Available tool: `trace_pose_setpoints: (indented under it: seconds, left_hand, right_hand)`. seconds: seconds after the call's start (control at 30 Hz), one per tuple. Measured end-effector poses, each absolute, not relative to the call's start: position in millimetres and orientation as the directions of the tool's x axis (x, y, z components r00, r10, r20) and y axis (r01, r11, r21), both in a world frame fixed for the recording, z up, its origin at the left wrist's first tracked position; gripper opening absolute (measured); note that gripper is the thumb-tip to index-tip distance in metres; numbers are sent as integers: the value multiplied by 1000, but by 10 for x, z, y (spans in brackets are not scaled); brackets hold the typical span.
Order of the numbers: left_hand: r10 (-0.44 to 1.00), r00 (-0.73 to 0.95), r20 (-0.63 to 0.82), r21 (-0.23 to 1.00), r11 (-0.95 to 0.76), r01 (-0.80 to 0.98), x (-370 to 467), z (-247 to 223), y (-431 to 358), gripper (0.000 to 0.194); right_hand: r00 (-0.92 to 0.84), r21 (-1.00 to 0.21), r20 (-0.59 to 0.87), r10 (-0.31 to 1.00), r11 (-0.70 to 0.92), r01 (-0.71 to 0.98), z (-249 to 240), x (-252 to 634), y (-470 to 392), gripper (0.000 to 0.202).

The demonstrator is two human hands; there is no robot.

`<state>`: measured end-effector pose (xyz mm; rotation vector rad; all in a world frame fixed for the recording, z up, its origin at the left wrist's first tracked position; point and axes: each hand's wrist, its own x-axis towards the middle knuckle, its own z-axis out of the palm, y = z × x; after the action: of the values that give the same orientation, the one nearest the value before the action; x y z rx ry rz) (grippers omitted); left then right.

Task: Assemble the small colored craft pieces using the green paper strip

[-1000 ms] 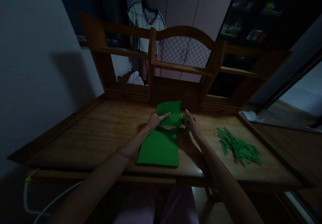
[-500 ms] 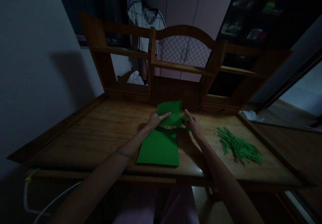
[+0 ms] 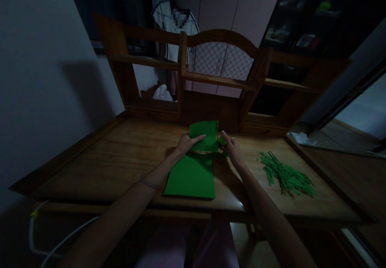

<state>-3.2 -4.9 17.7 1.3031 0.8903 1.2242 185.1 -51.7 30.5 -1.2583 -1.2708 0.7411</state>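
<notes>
My left hand (image 3: 187, 143) grips a green sheet of paper (image 3: 204, 133), thumb stretched across its face and the other fingers behind it. The sheet is raised and has a row of punched holes along its right edge. Close to that edge, my right hand (image 3: 231, 147) is closed around small scissors (image 3: 222, 141) with bright green handles; the blades are mostly hidden. Below the raised sheet lies a green stack of paper (image 3: 189, 177), flat on the desk near its front edge.
A loose heap of cut green paper strips (image 3: 285, 173) lies on the right of the wooden desk (image 3: 99, 159). Along the back stands a wooden shelf unit (image 3: 215, 83). Raised side rails bound the desktop. A white cable (image 3: 72, 232) hangs at the lower left.
</notes>
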Motion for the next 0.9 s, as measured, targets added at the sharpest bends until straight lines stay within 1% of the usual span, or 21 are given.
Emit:
trace_pose_setpoints:
  seconds: [0.23, 0.5, 0.9]
  left_hand:
    - [963, 199, 182, 974, -149, -170, -29, 173, -55, 52]
    - [973, 189, 134, 985, -110, -137, -31, 219, -90, 56]
    - [962, 214, 170, 979, -140, -148, -35, 173, -53, 54]
  right_hand:
    - [193, -954, 258, 947, 218, 205, 330, 1841, -543, 50]
    - [187, -952, 266, 946, 226, 207, 295, 1858, -537, 50]
    - [179, -947, 278, 944, 237, 218, 342, 1839, -565, 51]
